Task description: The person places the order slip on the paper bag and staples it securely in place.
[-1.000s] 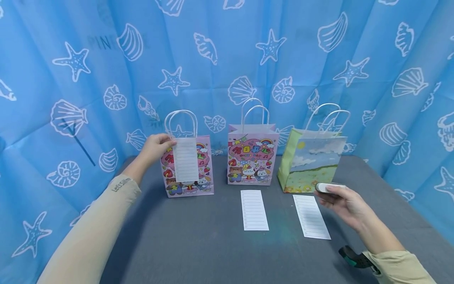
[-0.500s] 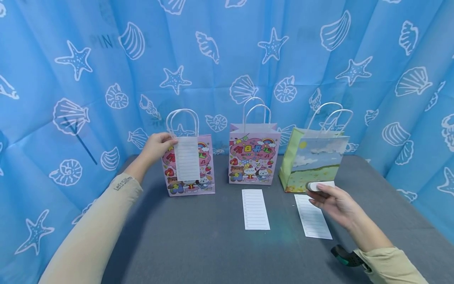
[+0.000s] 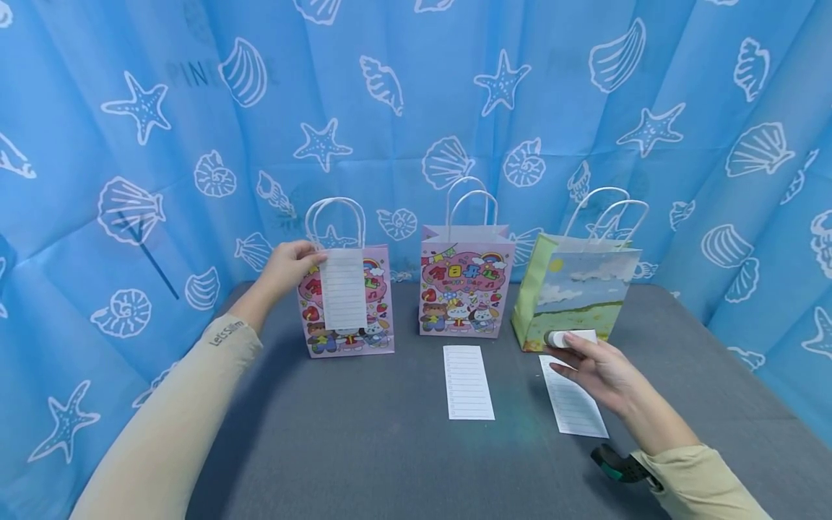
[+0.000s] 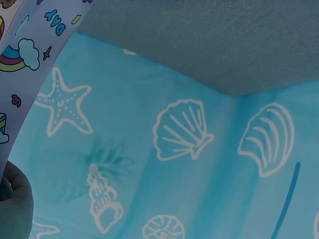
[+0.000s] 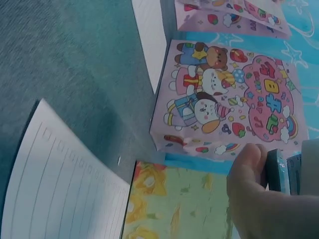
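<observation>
At the left, my left hand (image 3: 286, 269) pinches a lined paper slip (image 3: 344, 296) by its upper left corner, against the front of a pink cartoon gift bag (image 3: 380, 334). Only part of that hand (image 4: 17, 199) shows in the left wrist view, at the bag's edge. My right hand (image 3: 607, 375) holds a small white stapler (image 3: 575, 339) with a dark end between thumb and fingers, in front of the landscape gift bag (image 3: 578, 289). Up close in the right wrist view, the stapler's dark end (image 5: 277, 172) points past the thumb.
A second pink cartoon bag (image 3: 463, 289) stands in the middle. One lined slip (image 3: 468, 383) lies before it on the grey table (image 3: 390, 448), another slip (image 3: 578, 408) before the landscape bag, partly under my right hand. A blue shell-print curtain (image 3: 403, 108) hangs behind.
My right hand has moved left with the stapler, from the landscape bag's right corner to across its lower front. The left hand keeps the slip against the left bag.
</observation>
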Motion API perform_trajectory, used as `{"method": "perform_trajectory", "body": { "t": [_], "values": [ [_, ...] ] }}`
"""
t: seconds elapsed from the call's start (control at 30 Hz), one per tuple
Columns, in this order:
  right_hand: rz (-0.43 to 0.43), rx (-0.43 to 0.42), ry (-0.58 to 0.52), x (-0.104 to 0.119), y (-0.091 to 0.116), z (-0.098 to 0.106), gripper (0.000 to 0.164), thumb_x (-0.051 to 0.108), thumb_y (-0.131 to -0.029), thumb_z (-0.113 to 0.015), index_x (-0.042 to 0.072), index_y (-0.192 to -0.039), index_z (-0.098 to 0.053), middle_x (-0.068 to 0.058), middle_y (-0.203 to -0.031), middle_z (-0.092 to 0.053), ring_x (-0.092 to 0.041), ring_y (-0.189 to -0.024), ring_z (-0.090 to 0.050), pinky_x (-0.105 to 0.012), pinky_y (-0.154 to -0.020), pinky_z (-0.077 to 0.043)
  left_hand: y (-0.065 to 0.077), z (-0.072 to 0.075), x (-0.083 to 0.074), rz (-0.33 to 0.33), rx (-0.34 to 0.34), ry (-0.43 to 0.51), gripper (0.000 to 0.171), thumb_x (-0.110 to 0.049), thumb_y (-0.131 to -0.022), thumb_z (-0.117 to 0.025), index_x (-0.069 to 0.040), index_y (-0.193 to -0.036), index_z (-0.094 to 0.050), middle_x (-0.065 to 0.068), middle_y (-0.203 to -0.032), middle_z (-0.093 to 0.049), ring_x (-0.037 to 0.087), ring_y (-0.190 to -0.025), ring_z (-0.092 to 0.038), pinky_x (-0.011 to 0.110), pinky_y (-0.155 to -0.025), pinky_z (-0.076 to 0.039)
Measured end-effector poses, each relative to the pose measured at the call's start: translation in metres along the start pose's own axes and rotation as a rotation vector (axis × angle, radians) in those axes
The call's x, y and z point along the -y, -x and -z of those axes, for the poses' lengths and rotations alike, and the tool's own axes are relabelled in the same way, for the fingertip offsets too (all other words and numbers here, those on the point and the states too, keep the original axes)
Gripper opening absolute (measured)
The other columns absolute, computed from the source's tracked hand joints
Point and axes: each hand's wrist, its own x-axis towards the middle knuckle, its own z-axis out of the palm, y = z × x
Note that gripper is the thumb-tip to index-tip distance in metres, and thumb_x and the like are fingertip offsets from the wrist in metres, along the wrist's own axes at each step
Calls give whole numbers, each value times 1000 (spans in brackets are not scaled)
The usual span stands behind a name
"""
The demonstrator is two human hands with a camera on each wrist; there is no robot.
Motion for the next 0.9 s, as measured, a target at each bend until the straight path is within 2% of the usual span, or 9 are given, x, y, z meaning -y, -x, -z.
{"method": "perform_trajectory", "body": {
  "t": [0.13, 0.47, 0.7, 0.9],
  "values": [
    [6, 10, -23, 0, -3, -7, 28, 11, -104, -46, 12, -93, -71, -3, -97, -71, -15, -97, -67, -32, -86, -52, -1, 1, 0, 3, 0, 2, 28, -23, -101, -54, 2, -106, -64, 18, -96, -65, 25, -79, -57, 33, -69, -45],
    [-38, -54, -2, -2, -10, -24, 25, 13, -102, -50, 13, -89, -72, -4, -95, -72, -17, -96, -68, -30, -85, -51, -1, -1, 0, -5, -3, -2, 28, -23, -101, -55, 2, -106, -64, 19, -97, -66, 25, -81, -58, 34, -69, -45],
    [-47, -115, -24, -1, -14, -33, 15, 12, -100, -55, 12, -91, -67, -5, -94, -68, -19, -94, -68, -30, -83, -52, -2, -2, 1, -13, -14, -9, 27, -22, -100, -56, 3, -104, -64, 18, -94, -66, 24, -79, -57, 33, -68, -45],
    [-48, -86, -19, -3, -17, -37, 16, 13, -100, -55, 13, -93, -70, -5, -97, -70, -17, -95, -68, -30, -83, -52, -1, -1, 0, -12, -12, -8, 28, -23, -101, -55, 3, -104, -64, 19, -97, -65, 25, -81, -57, 33, -70, -45]
  ]
}}
